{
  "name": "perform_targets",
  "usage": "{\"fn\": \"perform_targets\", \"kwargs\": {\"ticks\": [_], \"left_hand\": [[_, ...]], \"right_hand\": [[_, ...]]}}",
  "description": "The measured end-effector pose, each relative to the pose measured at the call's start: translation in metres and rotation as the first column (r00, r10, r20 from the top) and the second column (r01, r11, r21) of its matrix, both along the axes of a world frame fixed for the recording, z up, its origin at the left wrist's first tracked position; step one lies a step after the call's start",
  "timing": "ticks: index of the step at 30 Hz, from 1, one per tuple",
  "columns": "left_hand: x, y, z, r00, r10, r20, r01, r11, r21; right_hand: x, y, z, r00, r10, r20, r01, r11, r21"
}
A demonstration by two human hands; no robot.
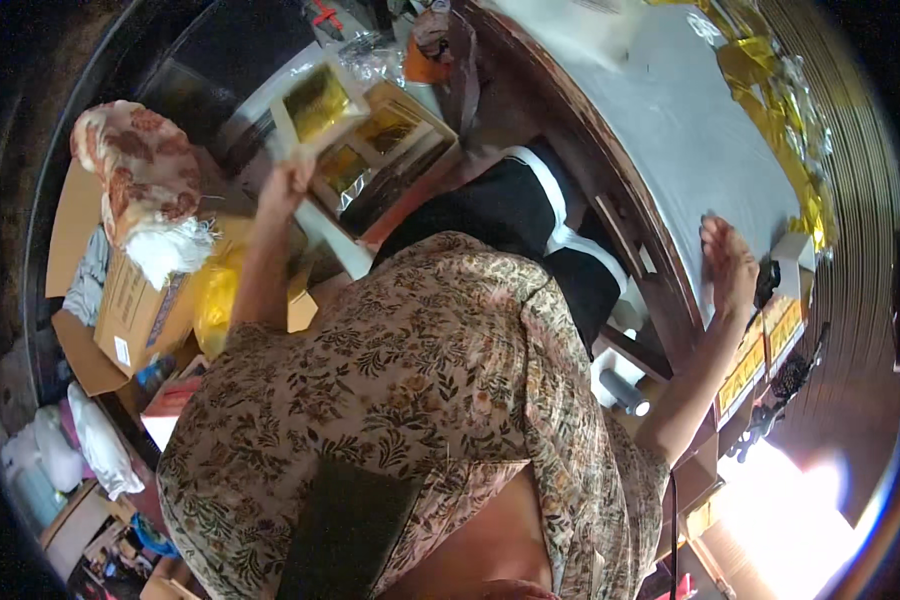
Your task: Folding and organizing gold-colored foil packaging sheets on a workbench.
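Observation:
My left hand (pixel 292 180) is closed on the near edge of a small white box with a shiny gold inside (pixel 317 103); the hand is slightly blurred. Just beyond and right of it stands an open carton (pixel 438 140) with more gold-filled boxes in it. On the right, my right hand (pixel 730 265) hangs over the near part of a table with a pale grey top (pixel 705 150). Its fingers are apart and slightly bent, and nothing shows in them.
Crumpled gold foil (pixel 760 70) runs along the table's far right side. A printed yellow box (pixel 760 350) stands beside my right forearm. At left are open cardboard boxes (pixel 130 310), a patterned cloth bundle (pixel 140 165) and a yellow plastic bag (pixel 215 300). White bags (pixel 105 445) lie lower left.

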State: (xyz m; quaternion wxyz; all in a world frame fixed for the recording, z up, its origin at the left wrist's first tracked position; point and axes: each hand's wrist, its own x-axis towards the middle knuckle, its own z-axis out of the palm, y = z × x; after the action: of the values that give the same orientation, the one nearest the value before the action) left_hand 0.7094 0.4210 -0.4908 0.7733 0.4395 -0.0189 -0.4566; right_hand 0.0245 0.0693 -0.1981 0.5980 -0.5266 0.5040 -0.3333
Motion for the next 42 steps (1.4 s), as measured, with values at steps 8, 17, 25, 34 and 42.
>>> {"fn": "perform_targets", "kwargs": {"ticks": [8,17,25,34,42], "left_hand": [[-0.030,-0.029,-0.184,0.339,-0.516,0.787,-0.205,0.776,0.597],[-0.102,-0.123,-0.122,-0.113,-0.759,0.641,-0.111,0.651,0.751],[0.009,-0.111,-0.116,-0.155,-0.947,0.280,-0.442,0.320,0.838],[-0.162,-0.385,0.338,-0.070,-0.024,0.997,0.305,0.951,0.044],[-0.381,-0.665,0.307,-0.384,0.137,0.913,0.822,0.501,0.271]], "right_hand": [[0.011,0.015,-0.006,0.980,-0.190,-0.060,0.187,0.981,-0.054],[0.035,0.035,0.002,0.940,-0.337,-0.055,0.327,0.934,-0.145],[0.034,0.022,0.018,0.972,-0.234,-0.035,0.235,0.972,0.026],[0.034,-0.040,0.026,0.992,-0.083,-0.092,0.093,0.988,0.122],[0.021,-0.142,0.017,0.868,-0.247,-0.430,0.090,0.931,-0.353]]}}
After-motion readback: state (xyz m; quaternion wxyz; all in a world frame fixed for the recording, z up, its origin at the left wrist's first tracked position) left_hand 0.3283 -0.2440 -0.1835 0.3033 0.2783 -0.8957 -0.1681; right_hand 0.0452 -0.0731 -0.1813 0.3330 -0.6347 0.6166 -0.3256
